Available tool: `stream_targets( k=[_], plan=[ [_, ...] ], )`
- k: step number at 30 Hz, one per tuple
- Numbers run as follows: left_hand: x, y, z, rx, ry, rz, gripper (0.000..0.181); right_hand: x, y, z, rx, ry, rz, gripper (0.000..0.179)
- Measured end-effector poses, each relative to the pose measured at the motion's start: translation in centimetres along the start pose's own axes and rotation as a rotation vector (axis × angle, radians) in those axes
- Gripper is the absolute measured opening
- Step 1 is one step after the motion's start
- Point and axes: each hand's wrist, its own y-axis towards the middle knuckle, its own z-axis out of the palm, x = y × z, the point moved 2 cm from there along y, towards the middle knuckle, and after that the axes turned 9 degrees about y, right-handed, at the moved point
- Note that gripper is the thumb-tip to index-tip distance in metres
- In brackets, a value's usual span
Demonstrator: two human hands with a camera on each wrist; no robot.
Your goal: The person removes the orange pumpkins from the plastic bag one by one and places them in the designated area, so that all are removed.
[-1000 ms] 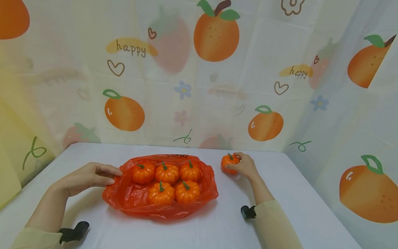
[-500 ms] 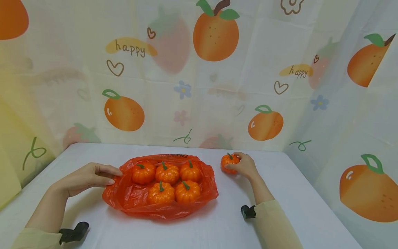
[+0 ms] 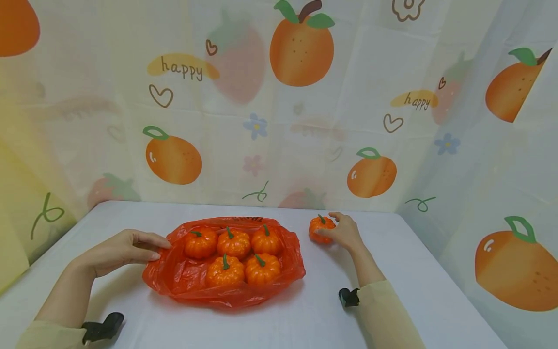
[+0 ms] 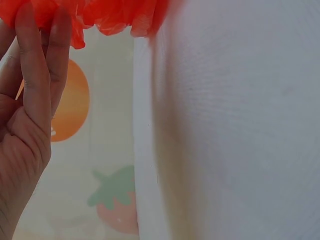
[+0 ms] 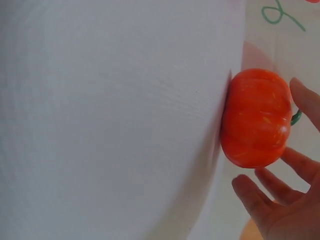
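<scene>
A red plastic bag (image 3: 187, 278) lies spread on the white table, its mouth facing up. Several small orange toy pumpkins (image 3: 225, 271) with green stems sit inside it. My left hand (image 3: 124, 249) is at the bag's left edge, fingertips touching the plastic; in the left wrist view its fingers look nearly straight against the crumpled red film. One more pumpkin (image 3: 320, 230) stands on the table to the right of the bag. Around its right side my right hand (image 3: 344, 231) is loosely spread. In the right wrist view the thumb and fingers (image 5: 247, 192) are apart, close about this pumpkin.
White cloth covers the table (image 3: 287, 320), whose back edge meets a fruit-print curtain (image 3: 305, 121). The curtain continues along the right side. A black wrist strap (image 3: 104, 327) is on the left forearm, another black strap (image 3: 348, 297) on the right.
The right index finger has lifted slightly away from the lone pumpkin. The left hand, the bag and the pumpkins in it stay in place.
</scene>
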Motion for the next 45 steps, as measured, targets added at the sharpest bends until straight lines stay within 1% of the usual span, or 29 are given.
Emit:
stream_targets(
  k=[4, 7, 11, 13, 15, 20, 25, 28, 35, 45],
  plan=[
    [0.1, -0.1, 0.0, 0.005, -0.008, -0.003, 0.035, 0.3, 0.0, -0.3, -0.05, 0.015, -0.049, 0.074],
    [0.2, -0.1, 0.0, 0.006, -0.004, -0.004, 0.035, 0.7, 0.0, -0.5, -0.125, 0.045, -0.081, 0.071],
    [0.3, 0.0, -0.1, 0.005, 0.005, 0.0, 0.035, 1.4, -0.1, -0.9, -0.225, 0.116, -0.104, 0.064],
    [0.2, 0.0, -0.1, 0.004, 0.006, 0.004, 0.035, 1.9, -0.1, -1.1, -0.245, 0.146, -0.108, 0.062],
    [0.2, 0.0, -0.1, 0.003, 0.007, 0.006, 0.034, 2.3, -0.1, -1.2, -0.259, 0.151, -0.124, 0.059],
    [0.1, 0.0, -0.2, 0.002, 0.006, 0.005, 0.034, 3.3, -0.1, -1.4, -0.266, 0.16, -0.18, 0.053],
    [0.2, 0.0, -0.2, 0.001, 0.001, -0.002, 0.034, 4.4, -0.3, -1.3, -0.246, 0.184, -0.231, 0.052],
    [0.2, 0.0, -0.2, 0.003, 0.0, 0.0, 0.034, 4.9, -0.5, -1.2, -0.231, 0.209, -0.241, 0.053],
    [0.4, -0.1, -0.2, -0.002, 0.01, -0.003, 0.034, 6.0, -0.9, -0.9, -0.209, 0.227, -0.285, 0.053],
    [0.5, -0.2, 0.1, -0.003, 0.003, -0.01, 0.034, 8.0, -2.1, 0.0, -0.138, 0.269, -0.34, 0.052]
  ],
)
